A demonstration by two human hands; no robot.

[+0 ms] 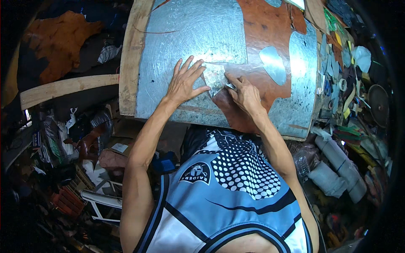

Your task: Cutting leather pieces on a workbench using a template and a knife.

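A pale, mottled pattern piece (215, 77) lies flat on a sheet of brown leather (263, 33), across its lower left edge. My left hand (184, 82) is spread open, its fingers and thumb reaching to the piece's left side, the palm over the metal-topped table (185, 38). At the piece's right edge, my right hand (246, 95) is closed with the index finger stretched forward. A small shiny metal tool (230, 86), perhaps a cutting blade, shows under its fingers; most of it is hidden in the grip.
An oval cut-out (273, 65) in the leather shows bare metal. Thin leather strips (156, 32) lie at the table's upper left. To the right are scraps, a tape roll (343, 85) and wrapped rolls (341, 168). A wooden plank (69, 89) juts out left, near another brown hide (61, 40).
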